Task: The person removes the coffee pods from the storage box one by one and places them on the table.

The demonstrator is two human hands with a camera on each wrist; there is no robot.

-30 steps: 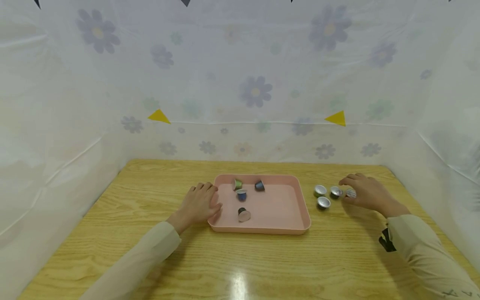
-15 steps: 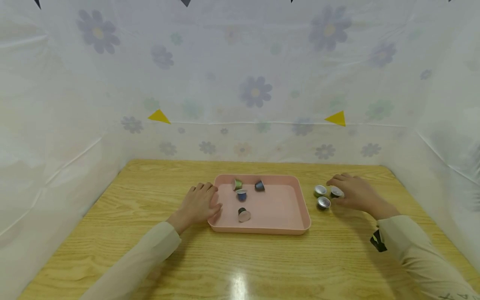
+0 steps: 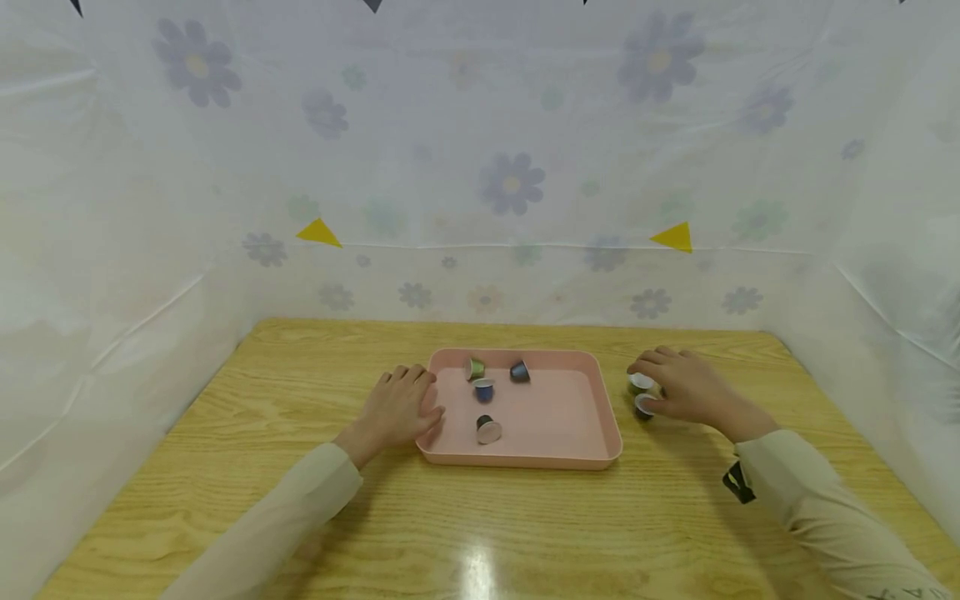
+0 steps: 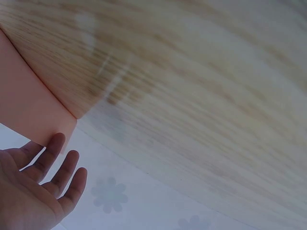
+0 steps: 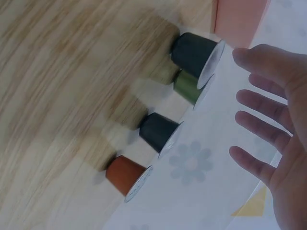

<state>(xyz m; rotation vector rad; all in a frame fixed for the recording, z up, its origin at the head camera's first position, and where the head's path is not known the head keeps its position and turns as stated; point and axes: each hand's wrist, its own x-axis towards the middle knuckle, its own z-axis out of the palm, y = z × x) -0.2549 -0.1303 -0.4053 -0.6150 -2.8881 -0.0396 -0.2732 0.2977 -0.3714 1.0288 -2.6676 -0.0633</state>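
Your right hand [image 3: 686, 385] is released, its fingers loosely extended over four capsules standing lid-up on the table [image 3: 555, 533]. Just beside your thumb stands a dark capsule [image 5: 194, 53], and next to it, toward your fingertips, a green capsule [image 5: 188, 87]. Your hand blocks most of another dark capsule [image 5: 157, 130] from the head view and hides the orange capsule [image 5: 125, 173] completely; the right wrist view shows both, the orange one farthest from your thumb.

Your left hand [image 3: 393, 410] grasps nothing either: its relaxed fingers lie at the left rim of the pink tray [image 3: 517, 461], though you cannot tell whether they press on it. To its right, inside the tray, lie a black capsule [image 3: 487, 429], a blue capsule [image 3: 484, 391], a second green capsule [image 3: 476, 369] and, farthest from that hand, a slate capsule [image 3: 519, 372]. The tray's right wall stands between your right hand and those four. A dark strap [image 3: 738, 483] shows at your right cuff, and a flowered sheet [image 3: 420, 150] rises beyond both hands.
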